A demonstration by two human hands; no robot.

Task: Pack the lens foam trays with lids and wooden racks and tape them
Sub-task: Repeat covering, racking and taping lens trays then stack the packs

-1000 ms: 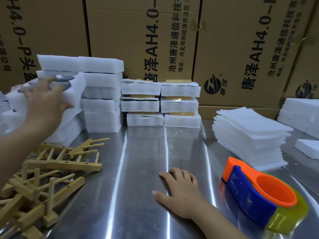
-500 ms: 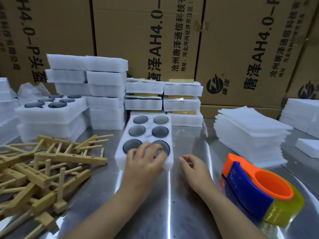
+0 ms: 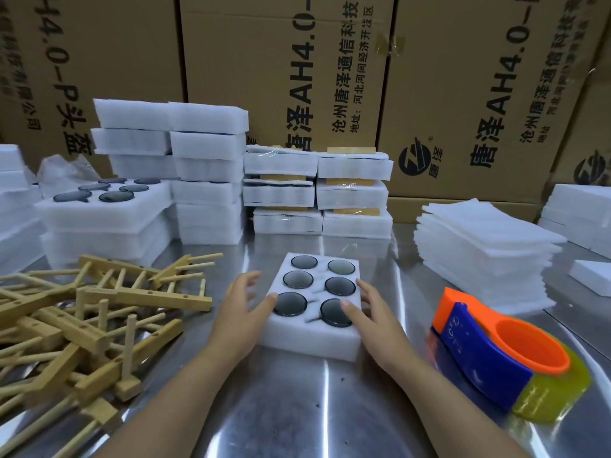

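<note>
A white lens foam tray (image 3: 314,335) with six dark round lenses lies flat on the metal table (image 3: 297,408) in front of me. My left hand (image 3: 238,312) is at its left side, fingers spread apart and the thumb tip on the tray's top. My right hand (image 3: 377,322) holds the tray's right edge, thumb on top and fingers along the side. A loose pile of wooden racks (image 3: 99,312) lies to the left. Thin white foam lids (image 3: 486,246) are stacked at the right.
An orange and blue tape dispenser (image 3: 496,355) lies at the right front. Taped packs (image 3: 317,193) stand stacked behind the tray. More filled trays (image 3: 105,219) and foam blocks (image 3: 205,160) stand at the back left. Cardboard boxes (image 3: 281,61) wall off the back.
My left hand took a tray from the left stack and set it on the table centre. The tray now lies nearer to me, and my right hand has come onto its right edge.
</note>
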